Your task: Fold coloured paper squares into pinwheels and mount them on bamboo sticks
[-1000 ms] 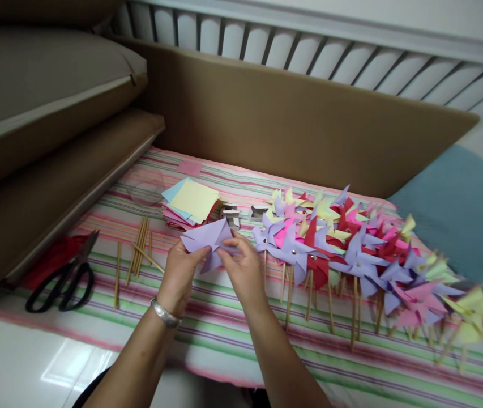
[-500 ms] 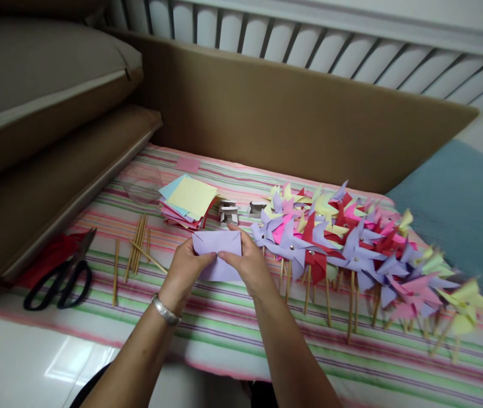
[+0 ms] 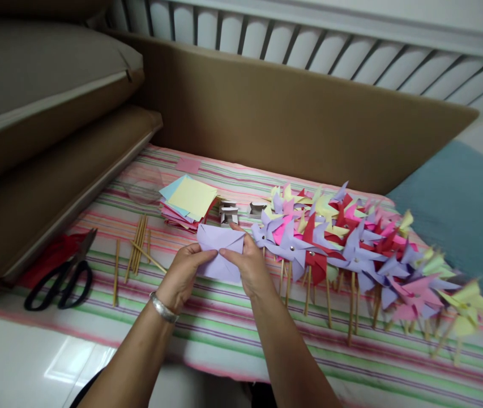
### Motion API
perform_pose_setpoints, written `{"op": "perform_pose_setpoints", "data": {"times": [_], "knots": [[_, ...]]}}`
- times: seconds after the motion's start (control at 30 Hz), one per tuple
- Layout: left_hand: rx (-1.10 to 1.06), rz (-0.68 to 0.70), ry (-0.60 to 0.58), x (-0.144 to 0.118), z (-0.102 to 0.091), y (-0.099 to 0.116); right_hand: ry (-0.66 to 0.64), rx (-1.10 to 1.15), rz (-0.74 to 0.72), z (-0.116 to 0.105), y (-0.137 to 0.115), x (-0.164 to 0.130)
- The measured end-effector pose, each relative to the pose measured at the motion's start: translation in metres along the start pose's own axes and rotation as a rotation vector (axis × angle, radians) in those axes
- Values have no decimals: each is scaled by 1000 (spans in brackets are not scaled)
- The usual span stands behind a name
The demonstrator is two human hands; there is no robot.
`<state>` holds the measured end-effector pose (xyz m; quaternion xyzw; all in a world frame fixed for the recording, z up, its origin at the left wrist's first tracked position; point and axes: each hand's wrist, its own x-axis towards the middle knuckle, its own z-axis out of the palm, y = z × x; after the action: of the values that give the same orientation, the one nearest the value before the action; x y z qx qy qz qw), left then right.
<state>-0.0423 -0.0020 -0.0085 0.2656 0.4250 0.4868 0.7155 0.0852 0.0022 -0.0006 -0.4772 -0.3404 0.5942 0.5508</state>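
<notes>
A square of purple paper (image 3: pixel 221 238) with cut lines toward its middle is held up between both my hands above the striped cloth. My left hand (image 3: pixel 185 267) pinches its left edge, with the thumb near the centre of the sheet. On the opposite edge, my right hand (image 3: pixel 247 258) grips the paper, its thumb also reaching the middle. Fingers behind the sheet are hidden. Just beyond lies a stack of coloured paper squares (image 3: pixel 192 198), yellow on top. Left of my hands are several thin wooden sticks (image 3: pixel 138 243).
Many finished paper pinwheels (image 3: pixel 355 255) on sticks crowd the right side. Black-handled scissors (image 3: pixel 65 275) lie at the left by red material (image 3: pixel 50 258). Small open boxes (image 3: pixel 229 213) stand behind my hands. A brown board (image 3: pixel 287 113) rises at the back; cushions (image 3: pixel 54 141) border the left.
The purple paper has tilted and shifted slightly right and up. My left hand has moved a little to the right, its thumb still at the sheet's middle.
</notes>
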Motion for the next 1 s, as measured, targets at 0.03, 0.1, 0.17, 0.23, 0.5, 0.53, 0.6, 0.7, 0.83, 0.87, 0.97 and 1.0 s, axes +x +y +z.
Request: {"op": "perform_pose_setpoints", "data": {"times": [0.03, 0.1, 0.17, 0.23, 0.5, 0.53, 0.6, 0.7, 0.83, 0.87, 0.97, 1.0], "knots": [[2, 6, 22, 1, -1, 0, -7, -4, -3, 1, 1, 0], [11, 23, 75, 3, -4, 3, -14, -57, -22, 1, 3, 0], [16, 50, 143, 6, -10, 8, 19, -191, -99, 0, 3, -1], [15, 81, 218, 6, -19, 16, 77, -391, -274, 0, 2, -4], [-31, 129, 289, 0, -37, 40, -228, -999, -885, 6, -1, -17], [-27, 128, 291, -1, -38, 40, -236, -1024, -890, 7, 1, -16], [-21, 126, 294, -1, -38, 40, -226, -1059, -880, 7, 6, -15], [-20, 119, 288, -2, -38, 40, -195, -1072, -866, 6, 8, -13], [-1, 101, 292, -2, -35, 40, -206, -1050, -865, 8, 6, -14], [8, 95, 292, -2, -34, 40, -217, -1040, -866, 8, 5, -15], [30, 91, 293, -2, -31, 39, -238, -1004, -860, 8, 2, -15], [36, 95, 292, -2, -30, 38, -241, -990, -846, 8, 1, -15]]}}
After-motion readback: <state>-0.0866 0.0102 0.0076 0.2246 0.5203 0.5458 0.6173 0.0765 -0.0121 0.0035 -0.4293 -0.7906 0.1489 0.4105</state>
